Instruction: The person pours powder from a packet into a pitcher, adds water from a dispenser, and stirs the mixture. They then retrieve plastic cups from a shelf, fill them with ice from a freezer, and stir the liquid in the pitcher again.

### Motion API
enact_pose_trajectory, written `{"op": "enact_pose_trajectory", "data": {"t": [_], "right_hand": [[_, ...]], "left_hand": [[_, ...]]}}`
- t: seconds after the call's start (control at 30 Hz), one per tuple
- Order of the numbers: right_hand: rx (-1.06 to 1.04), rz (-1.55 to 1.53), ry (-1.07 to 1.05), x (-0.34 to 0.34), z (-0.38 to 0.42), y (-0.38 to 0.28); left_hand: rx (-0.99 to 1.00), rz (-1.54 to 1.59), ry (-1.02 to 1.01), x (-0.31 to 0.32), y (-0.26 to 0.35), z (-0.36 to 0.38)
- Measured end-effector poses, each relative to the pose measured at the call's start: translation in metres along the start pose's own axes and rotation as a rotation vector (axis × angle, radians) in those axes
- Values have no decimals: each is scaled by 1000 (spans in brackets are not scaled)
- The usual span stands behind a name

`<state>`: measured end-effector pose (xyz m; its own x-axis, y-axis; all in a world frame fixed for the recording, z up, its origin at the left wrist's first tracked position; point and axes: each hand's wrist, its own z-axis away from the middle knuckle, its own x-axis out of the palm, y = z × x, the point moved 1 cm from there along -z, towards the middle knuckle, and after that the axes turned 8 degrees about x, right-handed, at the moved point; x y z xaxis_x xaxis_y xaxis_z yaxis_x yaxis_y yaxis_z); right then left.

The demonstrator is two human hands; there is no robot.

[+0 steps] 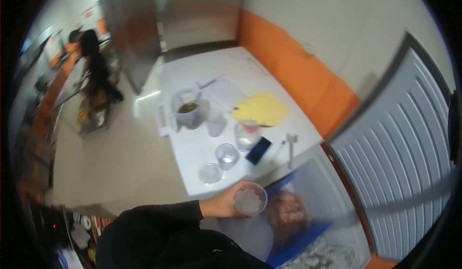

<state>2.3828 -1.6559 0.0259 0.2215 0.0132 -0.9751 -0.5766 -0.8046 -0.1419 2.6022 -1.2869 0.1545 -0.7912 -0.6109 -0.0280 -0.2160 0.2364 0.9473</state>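
Note:
My left hand is wrapped round a clear plastic cup with whitish, ice-like pieces in it. The cup is held over a bin at the front edge of the table. To its right, my right hand is smeared by motion, its fingers seemingly bent. It is between the blue edges of the bin, and what it holds, if anything, cannot be made out. Below it lies a heap of ice pieces.
On the white table stand a jug with dark liquid, several clear cups, a phone, yellow paper and a spoon-like utensil. A slatted grey door is at right. A person in dark clothes stands far left.

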Motion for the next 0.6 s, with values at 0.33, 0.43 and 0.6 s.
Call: {"op": "enact_pose_trajectory", "data": {"t": [0.33, 0.43, 0.6], "right_hand": [[-83, -43, -351, 121, 51, -83], [-72, -53, -364, 115, 59, -77], [-26, -42, -362, 96, 90, -65]], "left_hand": [[-30, 183, 466, -105, 45, 60], [-23, 268, 532, -122, 52, 63], [77, 251, 545, -153, 54, 72]]}}
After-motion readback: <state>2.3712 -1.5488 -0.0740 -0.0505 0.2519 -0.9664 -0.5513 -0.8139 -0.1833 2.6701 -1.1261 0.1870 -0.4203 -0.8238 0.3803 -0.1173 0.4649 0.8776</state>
